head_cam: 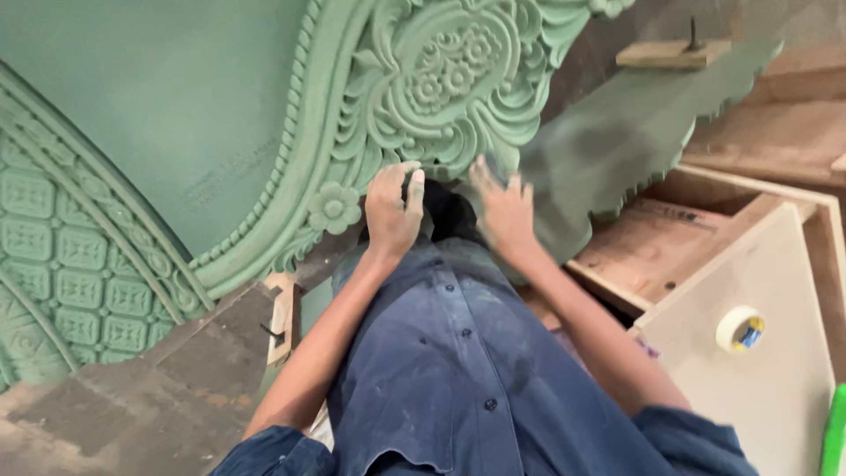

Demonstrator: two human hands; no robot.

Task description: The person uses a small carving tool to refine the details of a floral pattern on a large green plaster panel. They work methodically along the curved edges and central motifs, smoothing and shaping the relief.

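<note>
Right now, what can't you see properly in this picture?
Head view only:
- Left hand: its fingertips curl over the edge of the green carved panel, so whatever they grip is hidden.
- Right hand: blurred, so its hold is unclear.
- Tape roll: too small to read.
- Bright green thing: cut off by the right edge.
- Below the hands: hidden by the blue shirt.

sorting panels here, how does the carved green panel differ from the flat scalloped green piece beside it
The carved green panel bears raised flowers, scrolls and beading; the scalloped green piece has a plain flat face with a wavy edge. The carved panel is a brighter, cleaner green; the scalloped piece looks darker and dusty. The left hand rests at the carved panel's lower edge, the right hand nearer the scalloped piece. Both are green.
</note>
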